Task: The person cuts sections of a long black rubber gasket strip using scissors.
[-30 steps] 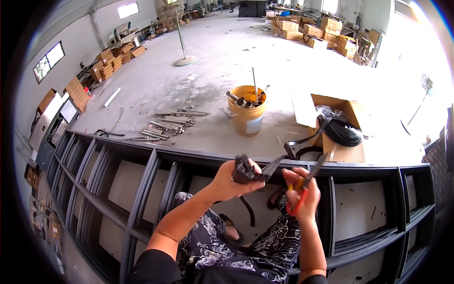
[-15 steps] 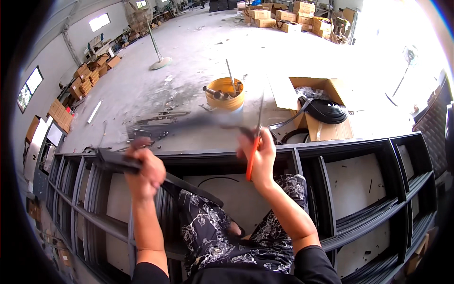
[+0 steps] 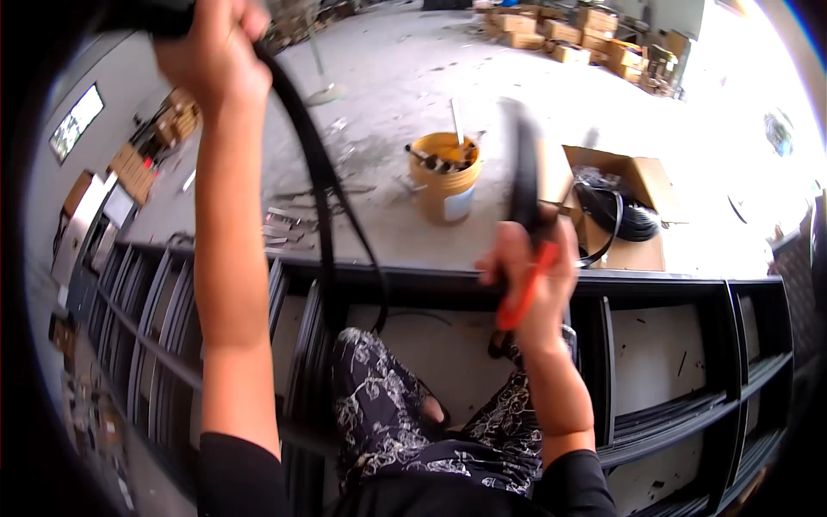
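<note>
Raised at the upper left, my left hand (image 3: 220, 60) is closed around a bundle of flat black strip (image 3: 314, 164). From it the strip hangs in a long loop in front of the grey metal frame. My right hand (image 3: 549, 289), lower and to the right, grips scissors with orange handles (image 3: 527, 293). A blurred length of black strip (image 3: 522, 168) stands up from that same hand; whether it joins the hanging loop I cannot tell. Motion smears the scissor blades.
Stacked dark grey metal frames (image 3: 431, 277) surround my legs. Beyond them stand a yellow bucket (image 3: 444, 185) of metal tubes and an open carton (image 3: 659, 177) holding a black coil (image 3: 624, 215). Metal pieces (image 3: 289, 226) lie on the floor. Cartons (image 3: 594, 34) are piled farther back.
My left hand has swung up and away with the black strip, which now hangs in a loop. My right hand has moved right and slightly down with the scissors. The view has shifted.
</note>
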The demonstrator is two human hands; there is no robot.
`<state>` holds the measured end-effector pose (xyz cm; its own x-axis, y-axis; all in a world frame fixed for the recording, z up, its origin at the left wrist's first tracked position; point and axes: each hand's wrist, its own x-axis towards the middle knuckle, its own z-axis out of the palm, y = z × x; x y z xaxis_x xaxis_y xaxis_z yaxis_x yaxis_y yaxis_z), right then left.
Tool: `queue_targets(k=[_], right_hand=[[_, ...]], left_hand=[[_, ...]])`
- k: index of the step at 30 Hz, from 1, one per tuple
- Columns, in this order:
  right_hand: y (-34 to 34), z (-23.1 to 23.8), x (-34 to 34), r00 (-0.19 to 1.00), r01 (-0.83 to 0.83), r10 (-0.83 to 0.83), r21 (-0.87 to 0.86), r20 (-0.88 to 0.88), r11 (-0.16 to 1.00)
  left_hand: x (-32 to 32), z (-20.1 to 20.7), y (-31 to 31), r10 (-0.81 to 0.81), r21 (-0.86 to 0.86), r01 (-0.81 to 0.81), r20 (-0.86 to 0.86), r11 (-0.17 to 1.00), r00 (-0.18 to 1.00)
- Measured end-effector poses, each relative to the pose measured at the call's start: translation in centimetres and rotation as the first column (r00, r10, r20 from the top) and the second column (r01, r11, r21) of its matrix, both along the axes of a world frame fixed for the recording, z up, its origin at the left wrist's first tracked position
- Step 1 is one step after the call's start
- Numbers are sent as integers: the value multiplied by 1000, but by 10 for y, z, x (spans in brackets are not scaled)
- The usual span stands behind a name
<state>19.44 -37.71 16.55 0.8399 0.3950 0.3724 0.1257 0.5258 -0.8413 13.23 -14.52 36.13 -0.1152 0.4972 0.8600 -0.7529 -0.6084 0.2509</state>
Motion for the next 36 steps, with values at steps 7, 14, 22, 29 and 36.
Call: queue_targets(k=[7,14,22,29,36], right_hand=[[-39,-23,35,932,354,-360,124,29,927],[-55,-41,37,933,358,-358,6,47,934],[-21,-82,-2,995,-17,4,-134,-99,991],[-25,-146,-26,995,-41,80,-507,56,861],[-38,-150,-57,837,-212,465,-614,287,760]], left_hand=[[4,4,-49,-339,11,344,-149,939,929],[-43,-82,-105,-503,-292,411,-453,864,736],[-26,-264,-64,-651,-588,322,-746,742,137],[-45,-330,-62,-843,-861,117,-442,494,307],[-52,-330,-66,-916,-983,151,-31,100,400]])
